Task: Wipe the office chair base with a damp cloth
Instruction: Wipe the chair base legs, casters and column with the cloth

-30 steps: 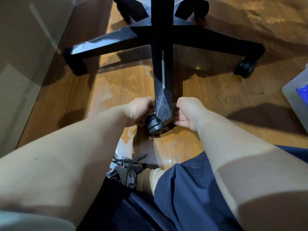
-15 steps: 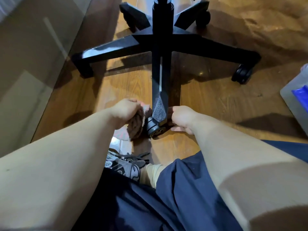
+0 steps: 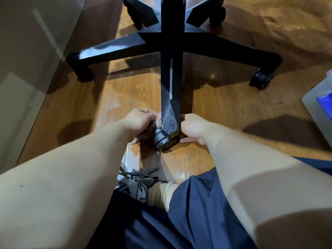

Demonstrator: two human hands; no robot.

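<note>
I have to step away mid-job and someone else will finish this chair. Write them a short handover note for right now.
Left hand: grips the cloth, pressed against the left side of the near caster.
Right hand: holds the tip of the near leg from the right.
Chair base: upright on the wood floor, near leg pointing at the person.
Done: cannot tell which legs are wiped; the near tip shows grey speckle, probably dust.
Left: finish this caster and tip, then check the other legs and hub.
</note>
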